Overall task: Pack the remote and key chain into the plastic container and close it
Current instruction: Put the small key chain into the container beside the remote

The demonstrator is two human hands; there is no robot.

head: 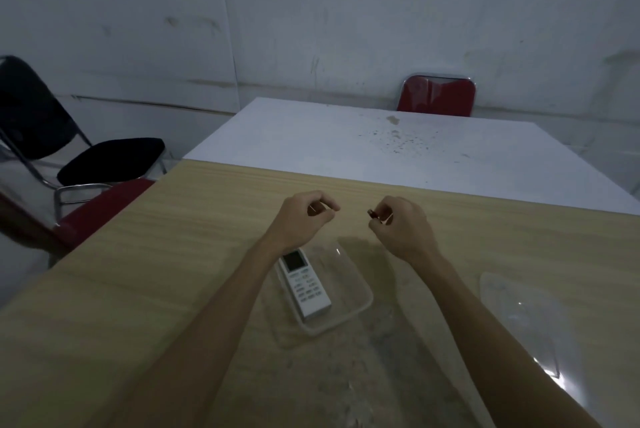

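Note:
A white remote point(306, 285) with a small screen lies inside the clear plastic container point(362, 306) on the wooden table point(138, 271). Both hands hover just beyond the container's far end. My right hand point(405, 230) pinches a small dark key chain point(373, 214) that sticks out to the left of its fingertips. My left hand point(304, 219) is curled, and a small dark piece shows between its thumb and fingers; whether it belongs to the key chain is unclear. The clear lid point(519, 320) lies flat on the table at the right.
A white table point(346, 143) with dark specks adjoins the wooden one at the far side. A red chair point(436, 95) stands behind it. A black chair point(104, 157) and a red seat point(100, 209) are off the left edge.

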